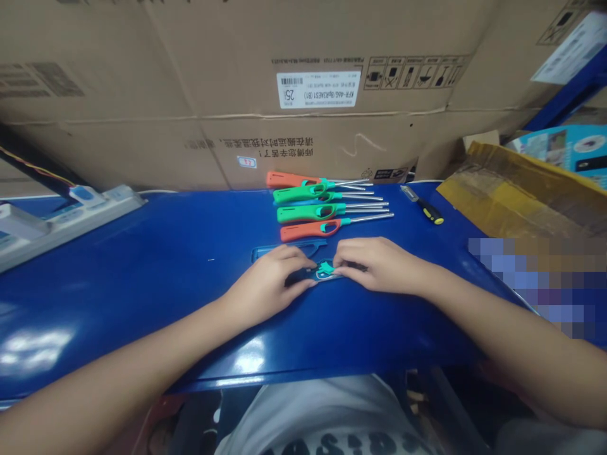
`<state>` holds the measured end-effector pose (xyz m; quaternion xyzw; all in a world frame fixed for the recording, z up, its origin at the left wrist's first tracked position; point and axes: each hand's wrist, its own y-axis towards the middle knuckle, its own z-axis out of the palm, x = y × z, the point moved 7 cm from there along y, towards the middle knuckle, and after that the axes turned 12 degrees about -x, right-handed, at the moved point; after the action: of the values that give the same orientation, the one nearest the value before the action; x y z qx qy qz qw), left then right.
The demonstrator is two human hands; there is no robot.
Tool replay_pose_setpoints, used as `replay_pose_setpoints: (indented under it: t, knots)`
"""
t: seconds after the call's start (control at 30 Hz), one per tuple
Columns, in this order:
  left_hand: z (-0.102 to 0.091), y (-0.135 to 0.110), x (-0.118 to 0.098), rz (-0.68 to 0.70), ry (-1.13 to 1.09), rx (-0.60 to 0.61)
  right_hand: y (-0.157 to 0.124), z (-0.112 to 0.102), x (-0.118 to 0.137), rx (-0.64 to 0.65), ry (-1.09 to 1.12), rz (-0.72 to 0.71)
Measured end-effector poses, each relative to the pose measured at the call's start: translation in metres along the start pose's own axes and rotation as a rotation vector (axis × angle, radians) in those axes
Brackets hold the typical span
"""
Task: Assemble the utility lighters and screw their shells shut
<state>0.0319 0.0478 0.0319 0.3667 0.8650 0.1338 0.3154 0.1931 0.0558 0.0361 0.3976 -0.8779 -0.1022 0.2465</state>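
Low over the blue table, both hands meet around a partly assembled blue lighter casing (324, 277) with a green trigger piece (326, 268) in it. My left hand (272, 278) is closed on the casing from the left, its palm hiding most of that end. From the right, my right hand (372, 262) pinches at the green trigger with thumb and forefinger. Just behind the left fingers lies a separate blue casing half (303, 248), partly covered by that hand. Small dark parts show between the fingertips, too small to make out.
Several long-nosed lighters, orange and green, lie in a row behind the hands, the nearest an orange lighter (310, 230). A utility knife (422, 205) rests to their right. A power strip (71, 218) stands left, a taped carton (521, 189) right, and a large cardboard box (237, 63) behind.
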Motion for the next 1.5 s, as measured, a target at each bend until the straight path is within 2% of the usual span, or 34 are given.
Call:
replay_pose_setpoints:
  t: [0.23,0.37,0.53,0.7,0.97,1.1,1.23,1.4,1.5]
  knots:
    - [0.002,0.002,0.008,-0.145,-0.084,0.018,-0.002,0.003,0.014,-0.047,-0.087,-0.203]
    - [0.003,0.002,0.007,-0.166,-0.093,0.023,-0.003,0.004,0.021,-0.060,-0.187,-0.286]
    - [0.002,0.002,0.005,-0.179,-0.093,0.023,-0.003,0.006,0.017,0.016,-0.178,-0.221]
    - [0.004,0.000,0.005,-0.181,-0.087,0.040,-0.002,0.004,0.013,0.031,-0.114,-0.144]
    - [0.006,-0.001,0.002,-0.172,-0.071,0.049,-0.004,0.000,0.021,0.007,-0.179,-0.233]
    - [0.005,-0.001,0.001,-0.161,-0.066,0.035,-0.004,0.002,0.020,0.040,-0.166,-0.218]
    - [0.005,-0.002,0.001,-0.167,-0.086,0.022,-0.002,0.002,0.017,0.069,-0.088,-0.136]
    - [0.004,-0.002,-0.002,-0.175,-0.144,-0.011,0.000,0.000,0.006,0.007,0.038,0.047]
    - [0.005,-0.002,-0.006,-0.144,-0.145,0.000,0.000,0.002,0.002,-0.017,0.051,0.071]
